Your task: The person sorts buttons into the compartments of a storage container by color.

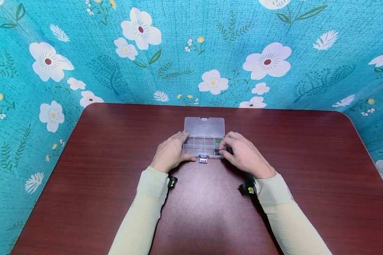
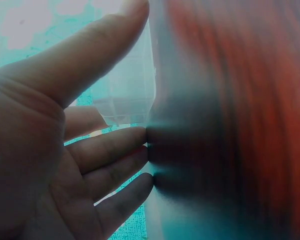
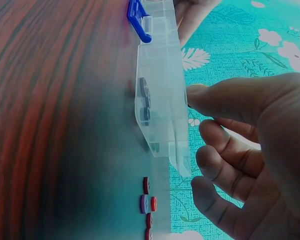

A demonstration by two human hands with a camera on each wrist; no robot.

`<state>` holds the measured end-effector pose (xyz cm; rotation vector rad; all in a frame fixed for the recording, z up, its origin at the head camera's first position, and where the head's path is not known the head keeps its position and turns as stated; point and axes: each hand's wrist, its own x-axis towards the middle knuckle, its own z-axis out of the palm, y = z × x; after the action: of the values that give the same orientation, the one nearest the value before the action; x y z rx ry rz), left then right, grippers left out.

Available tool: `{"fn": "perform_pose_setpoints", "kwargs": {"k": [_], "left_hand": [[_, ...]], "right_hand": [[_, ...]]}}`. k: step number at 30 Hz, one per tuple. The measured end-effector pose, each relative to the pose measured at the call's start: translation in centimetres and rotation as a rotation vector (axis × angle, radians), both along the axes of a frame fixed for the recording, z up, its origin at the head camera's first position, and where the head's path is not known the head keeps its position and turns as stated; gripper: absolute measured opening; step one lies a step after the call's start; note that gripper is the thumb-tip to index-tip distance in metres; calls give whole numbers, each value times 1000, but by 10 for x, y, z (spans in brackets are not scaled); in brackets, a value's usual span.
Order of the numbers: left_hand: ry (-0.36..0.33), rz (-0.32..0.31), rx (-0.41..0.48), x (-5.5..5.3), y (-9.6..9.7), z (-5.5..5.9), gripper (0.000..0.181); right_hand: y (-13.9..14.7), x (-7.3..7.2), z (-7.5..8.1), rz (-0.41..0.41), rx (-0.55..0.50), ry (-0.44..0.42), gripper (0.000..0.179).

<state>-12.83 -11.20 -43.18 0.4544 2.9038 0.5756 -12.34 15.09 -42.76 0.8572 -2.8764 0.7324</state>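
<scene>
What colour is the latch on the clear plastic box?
The latch is blue, clearest in the right wrist view.

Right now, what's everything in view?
Box: one, clear, on table, lid open
Latch: one, blue, box's near edge
Pieces: uncounted, green, box's far right
Boxed discs: two or more, dark, box's near right
Loose discs: at least five, red and purple, beside box
Table: one, reddish brown, under box
Cloth: one, floral turquoise, beyond table
Sleeves: two, pale, picture's bottom
Wrist cameras: two, black, sleeve ends
Left grip: one, bare, box's left end
Right grip: one, bare, box's right end
</scene>
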Motion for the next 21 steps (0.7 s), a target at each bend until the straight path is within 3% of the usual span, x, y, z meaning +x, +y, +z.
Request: {"fn": "perform_pose_setpoints", "kwargs": {"k": [21], "left_hand": [[6,-10,11,0,0,0,96]], "right_hand": [[-4,0,-2,11,21,3,5]]}}
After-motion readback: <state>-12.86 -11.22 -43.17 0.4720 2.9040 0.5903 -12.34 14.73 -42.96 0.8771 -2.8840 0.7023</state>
